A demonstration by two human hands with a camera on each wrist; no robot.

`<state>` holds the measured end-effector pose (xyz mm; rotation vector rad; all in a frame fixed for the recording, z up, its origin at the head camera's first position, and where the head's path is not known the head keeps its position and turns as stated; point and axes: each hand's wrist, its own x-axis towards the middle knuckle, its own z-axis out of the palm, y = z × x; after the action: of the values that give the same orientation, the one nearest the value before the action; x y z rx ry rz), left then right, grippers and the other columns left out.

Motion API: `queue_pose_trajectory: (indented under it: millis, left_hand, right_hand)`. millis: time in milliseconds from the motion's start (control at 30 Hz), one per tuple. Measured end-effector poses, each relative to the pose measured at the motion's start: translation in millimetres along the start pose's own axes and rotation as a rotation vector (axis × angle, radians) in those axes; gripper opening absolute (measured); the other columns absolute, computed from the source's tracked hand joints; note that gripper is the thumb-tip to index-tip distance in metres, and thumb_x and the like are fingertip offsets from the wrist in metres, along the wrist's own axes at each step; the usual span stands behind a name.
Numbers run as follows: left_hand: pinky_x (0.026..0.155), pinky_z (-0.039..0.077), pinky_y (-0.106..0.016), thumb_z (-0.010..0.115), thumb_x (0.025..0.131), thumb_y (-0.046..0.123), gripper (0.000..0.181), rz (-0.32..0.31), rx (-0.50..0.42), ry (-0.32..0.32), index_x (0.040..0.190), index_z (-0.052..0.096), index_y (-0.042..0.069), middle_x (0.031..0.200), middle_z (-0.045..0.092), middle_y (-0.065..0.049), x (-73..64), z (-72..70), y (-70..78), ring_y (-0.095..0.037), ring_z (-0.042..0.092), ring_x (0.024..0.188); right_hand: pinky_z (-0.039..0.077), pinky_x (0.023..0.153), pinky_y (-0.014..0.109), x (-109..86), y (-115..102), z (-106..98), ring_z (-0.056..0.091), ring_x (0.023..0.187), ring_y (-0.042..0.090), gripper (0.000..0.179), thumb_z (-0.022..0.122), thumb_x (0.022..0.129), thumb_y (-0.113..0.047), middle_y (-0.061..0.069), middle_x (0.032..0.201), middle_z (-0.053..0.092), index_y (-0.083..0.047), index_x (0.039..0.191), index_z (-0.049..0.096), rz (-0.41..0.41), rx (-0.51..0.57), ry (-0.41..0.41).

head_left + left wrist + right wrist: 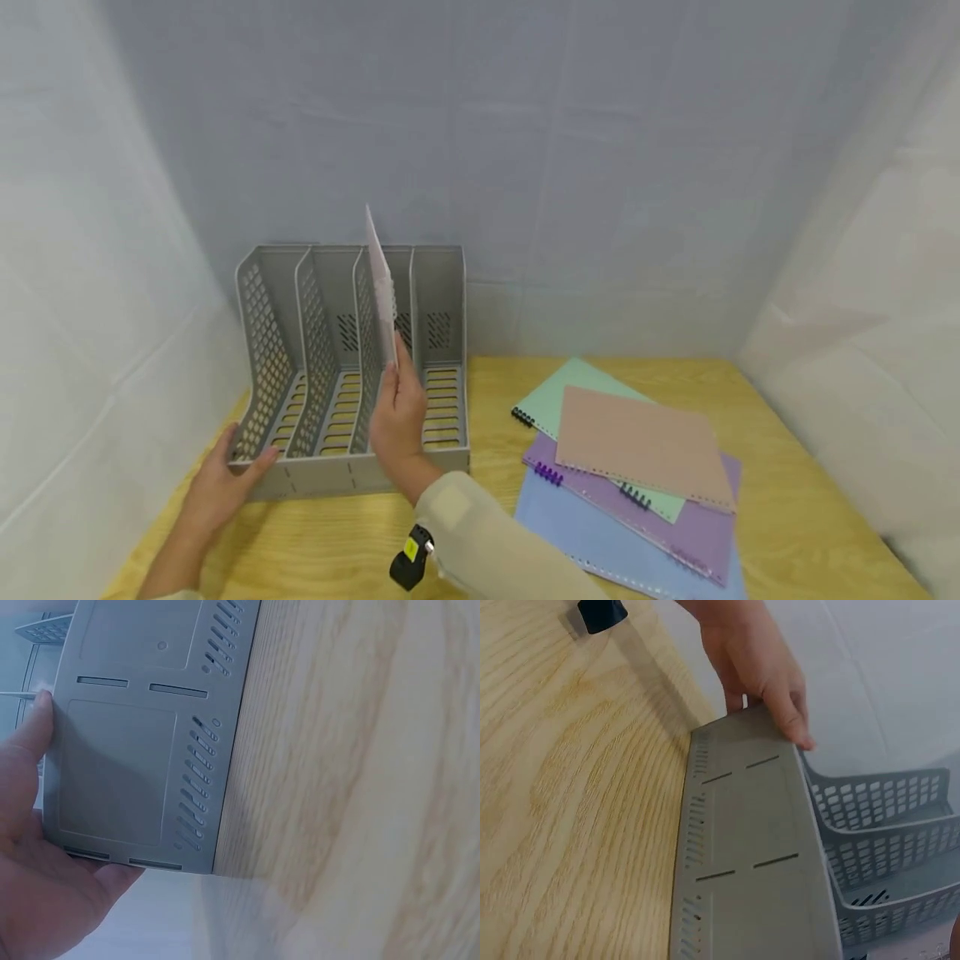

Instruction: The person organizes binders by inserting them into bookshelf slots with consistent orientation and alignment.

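Observation:
A grey magazine file rack (318, 477) with several upright compartments stands at the left of the table. My left hand (217, 492) grips its front left corner, thumb over the front edge; the left wrist view shows this hand (41, 900) around the rack's end (120, 772). In the right wrist view, the left hand (761, 667) again holds the rack corner (754, 817). My right hand (399, 417) pinches a pale spiral-bound notebook (381, 283) by its near edge. Seen nearly edge-on, the notebook stands upright at the third compartment from the left. Its lower part is partly hidden by the hand.
On the right of the table (810, 500), spiral notebooks overlap in a loose pile: a peach one (637, 442) on top, with green (573, 383), purple (712, 533) and blue (547, 508) ones beneath. Pale sheeting (600, 183) encloses the back and both sides.

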<state>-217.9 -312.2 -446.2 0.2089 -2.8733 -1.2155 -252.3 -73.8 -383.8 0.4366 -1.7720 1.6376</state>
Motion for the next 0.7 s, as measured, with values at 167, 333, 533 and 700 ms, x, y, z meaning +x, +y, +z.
queue_pose_trajectory:
  millis: [167, 333, 533, 700]
  left_hand:
    - [0.106, 0.015, -0.073, 0.049, 0.098, 0.053, 0.098, 0.023, -0.010, 0.005, 0.150, -0.009, -0.006, 0.149, 0.004, -0.043, 1.5, 0.8, -0.6, -0.063, 0.011, 0.133]
    - [0.105, 0.016, -0.074, 0.049, 0.098, 0.053, 0.097, 0.020, 0.000, 0.010, 0.150, -0.008, -0.006, 0.148, 0.005, -0.043, 1.7, 1.7, -2.6, -0.064, 0.012, 0.132]
    - [0.106, 0.016, -0.073, 0.050, 0.098, 0.051, 0.096, 0.023, -0.023, 0.019, 0.151, -0.007, -0.007, 0.149, 0.005, -0.043, 1.3, 2.2, -2.5, -0.064, 0.012, 0.133]
    - [0.104, 0.017, -0.074, 0.049, 0.098, 0.051, 0.096, 0.030, 0.001, 0.024, 0.150, -0.006, -0.007, 0.148, 0.005, -0.044, 3.3, 3.8, -1.3, -0.065, 0.013, 0.131]
  right_hand:
    - [0.053, 0.070, 0.026, 1.0, 12, 3, 0.058, 0.075, 0.010, 0.041, 0.036, 0.107, -0.016, 0.019, 0.113, 0.065, -0.004, 0.146, 0.042, 0.075, -0.033, 0.014]
    - [0.050, 0.064, 0.024, 2.2, 20, 7, 0.048, 0.064, 0.006, 0.042, 0.036, 0.107, -0.018, 0.017, 0.108, 0.064, -0.008, 0.147, 0.041, 0.139, -0.032, 0.006]
    - [0.046, 0.104, 0.040, 4.8, 22, 13, 0.050, 0.129, 0.024, 0.042, 0.033, 0.108, -0.018, 0.009, 0.146, 0.048, -0.013, 0.149, 0.040, 0.126, -0.072, -0.016]
    - [0.042, 0.107, 0.040, 8.2, 22, 19, 0.046, 0.133, 0.023, 0.042, 0.033, 0.108, -0.016, 0.008, 0.147, 0.047, -0.014, 0.149, 0.040, 0.139, -0.090, -0.037]
